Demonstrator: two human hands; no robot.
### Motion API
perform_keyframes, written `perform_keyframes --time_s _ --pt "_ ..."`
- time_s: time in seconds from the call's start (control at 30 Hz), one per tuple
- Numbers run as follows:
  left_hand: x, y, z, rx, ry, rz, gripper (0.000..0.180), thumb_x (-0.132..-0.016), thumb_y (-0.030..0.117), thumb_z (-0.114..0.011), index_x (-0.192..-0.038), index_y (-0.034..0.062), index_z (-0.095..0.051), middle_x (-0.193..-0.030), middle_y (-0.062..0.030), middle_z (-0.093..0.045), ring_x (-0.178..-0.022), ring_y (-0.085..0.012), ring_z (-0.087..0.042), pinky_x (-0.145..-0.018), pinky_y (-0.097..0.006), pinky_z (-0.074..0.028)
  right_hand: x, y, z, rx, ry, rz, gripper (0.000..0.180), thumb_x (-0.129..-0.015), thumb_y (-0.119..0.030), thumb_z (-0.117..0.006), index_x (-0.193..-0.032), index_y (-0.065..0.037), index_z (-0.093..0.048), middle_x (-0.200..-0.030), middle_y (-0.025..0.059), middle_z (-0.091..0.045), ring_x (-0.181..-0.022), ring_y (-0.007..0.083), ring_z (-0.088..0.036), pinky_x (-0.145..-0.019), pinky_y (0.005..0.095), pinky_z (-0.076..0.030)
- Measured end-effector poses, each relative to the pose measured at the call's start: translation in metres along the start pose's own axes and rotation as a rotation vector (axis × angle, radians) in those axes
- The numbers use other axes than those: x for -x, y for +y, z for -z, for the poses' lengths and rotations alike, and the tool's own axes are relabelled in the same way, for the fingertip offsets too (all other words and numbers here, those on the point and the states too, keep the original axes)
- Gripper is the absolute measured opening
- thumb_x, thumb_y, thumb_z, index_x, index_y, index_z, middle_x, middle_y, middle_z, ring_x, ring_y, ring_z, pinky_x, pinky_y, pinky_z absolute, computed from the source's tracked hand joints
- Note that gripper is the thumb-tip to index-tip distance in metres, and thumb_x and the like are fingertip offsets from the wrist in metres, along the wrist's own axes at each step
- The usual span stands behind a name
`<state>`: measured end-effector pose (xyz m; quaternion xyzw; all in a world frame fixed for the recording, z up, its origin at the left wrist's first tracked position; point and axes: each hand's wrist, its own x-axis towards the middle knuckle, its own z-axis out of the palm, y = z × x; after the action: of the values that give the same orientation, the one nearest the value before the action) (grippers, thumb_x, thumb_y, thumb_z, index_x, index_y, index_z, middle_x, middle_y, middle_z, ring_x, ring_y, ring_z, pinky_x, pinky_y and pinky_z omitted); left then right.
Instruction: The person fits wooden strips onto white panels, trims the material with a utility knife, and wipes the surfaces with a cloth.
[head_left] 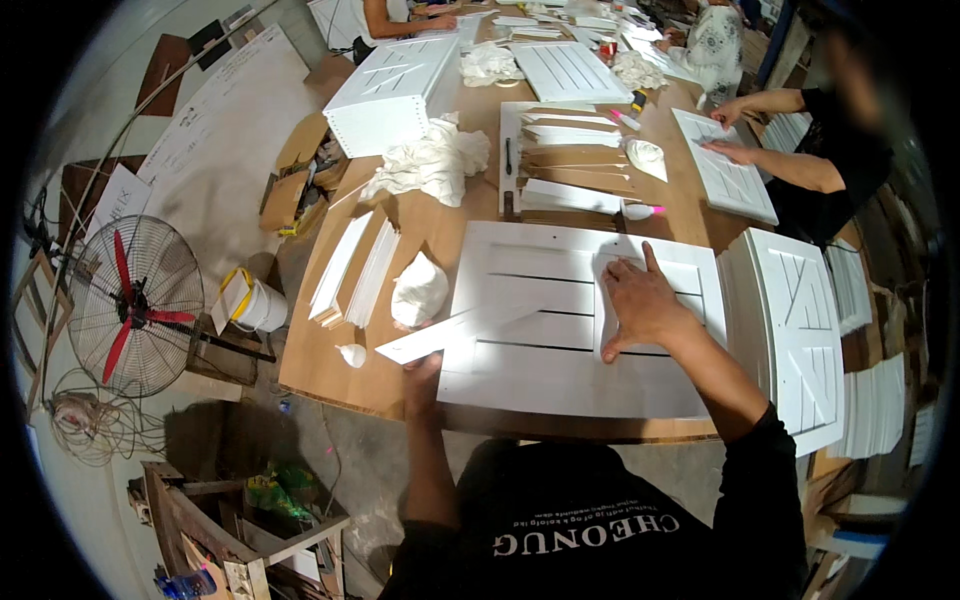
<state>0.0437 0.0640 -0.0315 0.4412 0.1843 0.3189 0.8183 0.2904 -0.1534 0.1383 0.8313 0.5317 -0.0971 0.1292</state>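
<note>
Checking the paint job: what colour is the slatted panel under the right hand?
White, seen in the head view: slatted panel, right hand.

slatted panel [560, 330]: wood painted matt white, smooth
cloth [607, 300]: soft white fabric
loose slat [450, 335]: white-painted wood
table [330, 360]: bare brown board, matt

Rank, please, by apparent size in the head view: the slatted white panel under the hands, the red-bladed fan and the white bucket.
1. slatted white panel, largest
2. red-bladed fan
3. white bucket, smallest
The fan sits farther away, so its true size is unsure.
</note>
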Motion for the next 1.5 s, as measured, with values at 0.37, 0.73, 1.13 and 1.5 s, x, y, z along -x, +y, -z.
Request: perform_keyframes --time_s 0.37,0.73,1.13,1.5 --pt "0.001 0.001 -0.009 0.15 0.008 -0.063 0.053 -0.086 0.023 -0.056 -0.129 -0.0018 -0.038 -0.113 -0.009 -0.052 -0.102 -0.0201 -0.05 -0.091 -0.035 -0.04 -0.002 -0.002 0.002 0.015 -0.069 -0.033 0.11 -0.04 -0.063 -0.077 -0.119 0.008 -0.049 -0.12 0.0169 -0.05 -0.125 0.029 -0.04 -0.11 0.0539 -0.009" --pt "-0.02 0.08 -0.037 0.177 0.012 -0.135 0.045 -0.085 0.015 -0.061 -0.122 -0.0055 -0.046 -0.113 -0.0122 -0.055 -0.1 -0.0197 -0.055 -0.088 -0.033 -0.049 0.003 0.004 -0.012 0.048 0.001 -0.061 0.109 -0.045 -0.065 -0.074 -0.124 0.006 -0.046 -0.125 0.014 -0.047 -0.128 0.0285 -0.037 -0.109 0.0543 -0.012" --pt "-0.03 0.18 -0.116 -0.863 -0.252 -0.102 0.026 -0.075 0.001 -0.071 -0.1 -0.0033 -0.063 -0.098 -0.0056 -0.065 -0.082 -0.0086 -0.059 -0.074 -0.023 -0.048 0.002 0.006 -0.015 0.004 0.053 -0.029 0.107 -0.043 -0.062 -0.077 -0.12 0.008 -0.048 -0.122 0.0155 -0.049 -0.127 0.0297 -0.038 -0.109 0.0539 -0.015" --pt "-0.034 0.167 -0.174 -1.117 -0.421 -0.07 0.03 -0.073 0.0 -0.073 -0.102 -0.0015 -0.063 -0.086 -0.0027 -0.066 -0.079 -0.0087 -0.061 -0.072 -0.023 -0.05 0.004 0.013 -0.017 -0.132 0.068 -0.013 0.106 -0.043 -0.055 -0.08 -0.119 0.011 -0.048 -0.124 0.0187 -0.048 -0.128 0.0325 -0.036 -0.11 0.054 -0.011"
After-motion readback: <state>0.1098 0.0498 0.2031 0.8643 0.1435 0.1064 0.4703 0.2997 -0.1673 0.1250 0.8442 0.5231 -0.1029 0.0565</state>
